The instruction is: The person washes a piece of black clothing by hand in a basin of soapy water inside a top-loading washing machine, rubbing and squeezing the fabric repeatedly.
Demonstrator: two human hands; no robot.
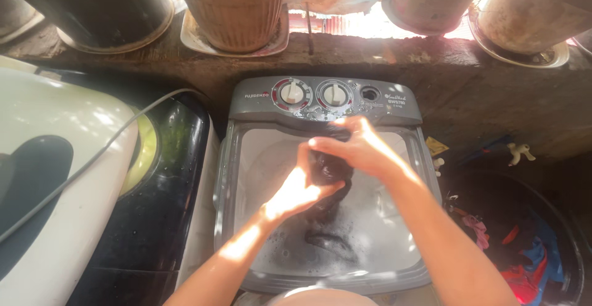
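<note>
- Forearms of yours come in from six o'clock, both meeting over the washer tub.
- Grey top-loading washing machine point(327, 176) fills the centre; its tub holds soapy, cloudy water.
- White appliance point(55, 176) with a grey cable lies at nine o'clock, just beside the washer.
- Dark basin point(524, 238) of coloured laundry sits at four o'clock.
- Pots point(231, 10) line the ledge at twelve o'clock.
- Dark wet cloth point(330, 170) is bunched between your hands above the water, its tail trailing down into the suds.
- Your right hand point(361, 148) is curled tight over the top of the cloth.
- Your left hand point(296, 189) is closed round its lower part, touching the right.
- Two control dials point(314, 94) sit just beyond your hands.
</note>
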